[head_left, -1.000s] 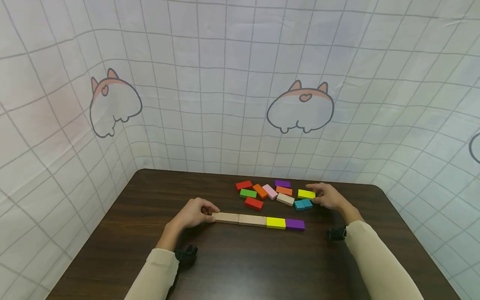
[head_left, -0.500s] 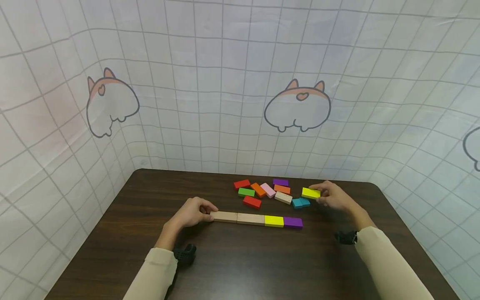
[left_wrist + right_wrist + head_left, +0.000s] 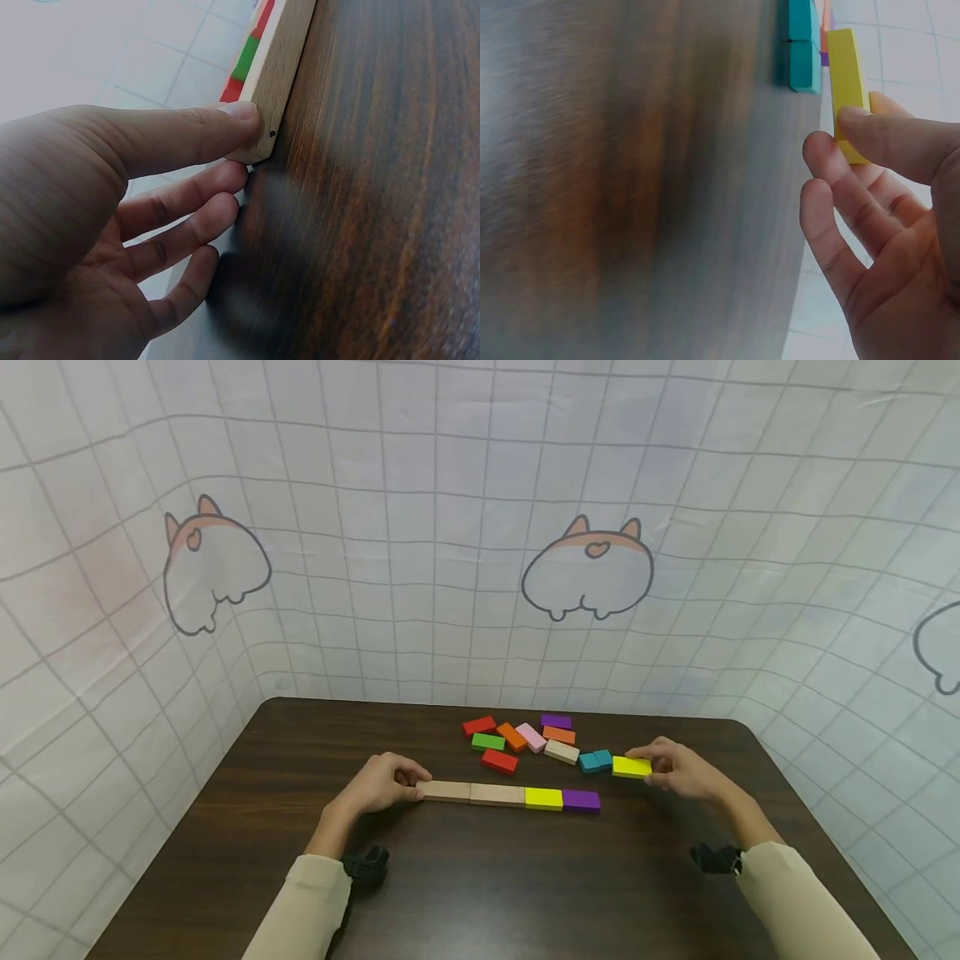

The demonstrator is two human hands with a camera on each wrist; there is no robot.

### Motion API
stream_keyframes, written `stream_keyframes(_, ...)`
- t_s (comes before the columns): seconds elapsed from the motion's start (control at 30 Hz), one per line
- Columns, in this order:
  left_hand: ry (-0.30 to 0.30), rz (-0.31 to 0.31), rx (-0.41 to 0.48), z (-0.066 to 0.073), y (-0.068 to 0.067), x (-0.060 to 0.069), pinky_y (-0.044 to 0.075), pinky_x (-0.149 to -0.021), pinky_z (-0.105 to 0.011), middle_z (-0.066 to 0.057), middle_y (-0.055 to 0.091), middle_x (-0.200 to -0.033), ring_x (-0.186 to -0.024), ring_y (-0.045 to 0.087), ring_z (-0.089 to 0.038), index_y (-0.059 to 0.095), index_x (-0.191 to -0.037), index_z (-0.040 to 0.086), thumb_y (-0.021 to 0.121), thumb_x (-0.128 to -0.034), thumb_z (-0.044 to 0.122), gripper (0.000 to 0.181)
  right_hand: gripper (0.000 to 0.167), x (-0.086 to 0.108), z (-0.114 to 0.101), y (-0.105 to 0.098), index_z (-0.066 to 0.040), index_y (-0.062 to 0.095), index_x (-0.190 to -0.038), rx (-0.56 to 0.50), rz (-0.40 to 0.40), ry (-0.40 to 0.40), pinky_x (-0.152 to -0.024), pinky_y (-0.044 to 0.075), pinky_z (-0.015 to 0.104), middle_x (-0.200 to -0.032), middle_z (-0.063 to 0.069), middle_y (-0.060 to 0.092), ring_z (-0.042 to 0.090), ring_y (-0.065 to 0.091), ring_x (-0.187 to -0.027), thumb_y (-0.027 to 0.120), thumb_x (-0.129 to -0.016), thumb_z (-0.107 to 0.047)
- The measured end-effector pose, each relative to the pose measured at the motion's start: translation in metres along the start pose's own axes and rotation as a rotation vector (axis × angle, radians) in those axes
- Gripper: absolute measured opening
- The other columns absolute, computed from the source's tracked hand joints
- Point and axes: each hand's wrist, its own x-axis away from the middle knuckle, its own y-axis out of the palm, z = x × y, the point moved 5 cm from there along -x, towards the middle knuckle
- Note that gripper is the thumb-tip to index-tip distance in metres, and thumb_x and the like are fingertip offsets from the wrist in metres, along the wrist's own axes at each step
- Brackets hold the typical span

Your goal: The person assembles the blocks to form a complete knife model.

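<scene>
A straight row lies on the table: two plain wooden blocks [image 3: 497, 795], then a yellow block [image 3: 543, 799] and a purple block [image 3: 581, 802]. My left hand [image 3: 381, 783] pinches the row's left end; in the left wrist view the thumb presses the near face of the end wooden block [image 3: 279, 75], while the other fingers rest on the table. My right hand [image 3: 684, 768] pinches another yellow block [image 3: 631, 767] between thumb and fingers, right of two teal blocks [image 3: 596, 761]. The right wrist view shows this yellow block [image 3: 845, 71] held at its near end.
Behind the row is a loose group: red blocks [image 3: 499, 761], a green block [image 3: 488, 742], orange blocks [image 3: 558, 736], a pink block [image 3: 531, 737], a plain block [image 3: 561, 752] and a purple block [image 3: 556, 722]. A white grid-patterned curtain [image 3: 435, 610] surrounds the dark table [image 3: 480, 885].
My right hand has taken hold of the loose yellow block and moved it right and toward me, past the teal blocks. My left hand has stayed at the row's end.
</scene>
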Motion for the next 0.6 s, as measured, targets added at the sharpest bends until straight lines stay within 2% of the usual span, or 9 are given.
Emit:
stream_keyframes(0.17,-0.008,-0.005,0.005,0.0,0.0,-0.001,0.052,-0.069,-0.028,0.002,0.071,-0.09,-0.077,0.061,-0.011,0.08,-0.108,0.017,0.082,-0.0875,0.014,0.021,0.039,0.011,0.004,0.007,-0.01,0.067,-0.133,0.014,-0.04,-0.011,-0.07,0.049,0.027,-0.114,0.011,0.056,0.019,0.054,-0.087,0.069,-0.094,-0.004)
stream_keyframes(0.33,-0.013,-0.001,0.019,0.0,0.0,0.0,0.052,-0.069,-0.029,0.001,0.071,-0.089,-0.077,0.061,-0.012,0.08,-0.107,0.016,0.082,-0.087,0.012,0.02,0.038,0.018,0.007,0.015,-0.008,0.068,-0.133,0.003,-0.096,-0.047,-0.074,0.048,0.029,-0.116,0.011,0.059,0.019,0.053,-0.088,0.069,-0.095,-0.007)
stream_keyframes(0.6,-0.011,0.005,0.02,-0.001,0.0,-0.001,0.052,-0.068,-0.03,0.001,0.07,-0.088,-0.076,0.061,-0.013,0.08,-0.107,0.015,0.082,-0.0868,0.011,0.021,0.038,0.02,0.01,0.025,-0.015,0.069,-0.132,-0.021,-0.144,0.011,-0.074,0.046,0.031,-0.117,0.009,0.059,0.021,0.052,-0.088,0.071,-0.094,-0.007)
